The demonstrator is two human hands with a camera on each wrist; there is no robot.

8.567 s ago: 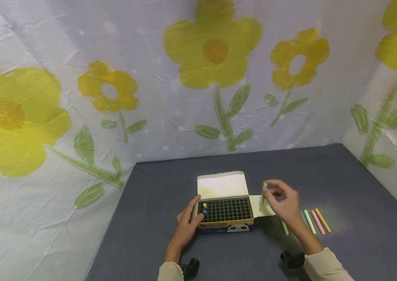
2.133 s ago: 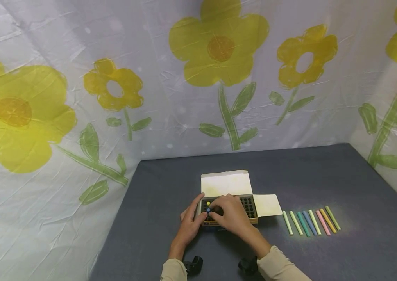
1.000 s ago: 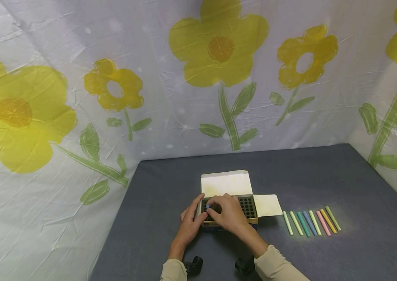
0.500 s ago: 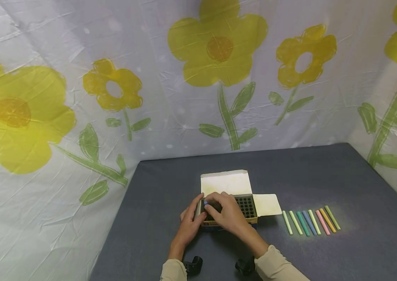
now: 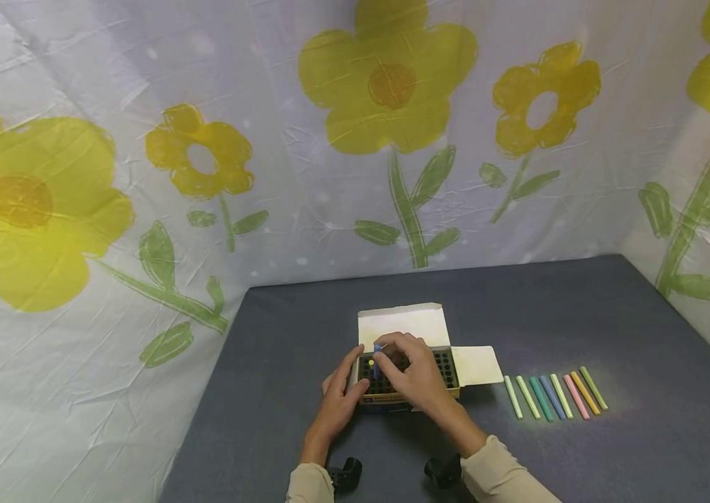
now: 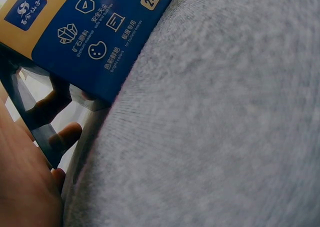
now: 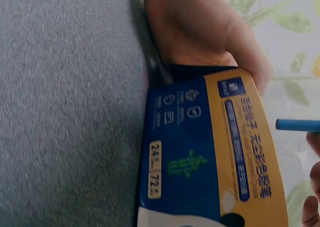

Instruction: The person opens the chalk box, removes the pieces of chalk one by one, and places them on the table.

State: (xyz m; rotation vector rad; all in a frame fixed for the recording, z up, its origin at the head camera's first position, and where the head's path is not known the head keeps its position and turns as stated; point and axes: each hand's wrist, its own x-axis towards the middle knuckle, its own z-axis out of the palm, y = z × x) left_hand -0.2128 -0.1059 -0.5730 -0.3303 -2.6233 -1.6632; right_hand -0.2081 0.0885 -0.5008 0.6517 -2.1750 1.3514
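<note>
**Chalk and box**

Blue chalk stick (image 5: 377,358): slim cylinder, upright, partly raised from a hole at the tray's 9 o'clock end.

Open blue-and-yellow cardboard chalk box (image 5: 407,400): black holed tray, lid flap up at 12 o'clock, side flap out at 3 o'clock.

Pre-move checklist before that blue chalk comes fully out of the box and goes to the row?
1. Right hand pinches the blue chalk: ok.
2. Chalk raised above the box tray, upright: ok; whether its lower end has cleared the hole: cannot tell.
3. Left hand steadies the box's left end: ok.
4. Row of chalks lies apart from the box, on the table: ok.
5. Yellow chalk beside it undisturbed: cannot tell.
</note>
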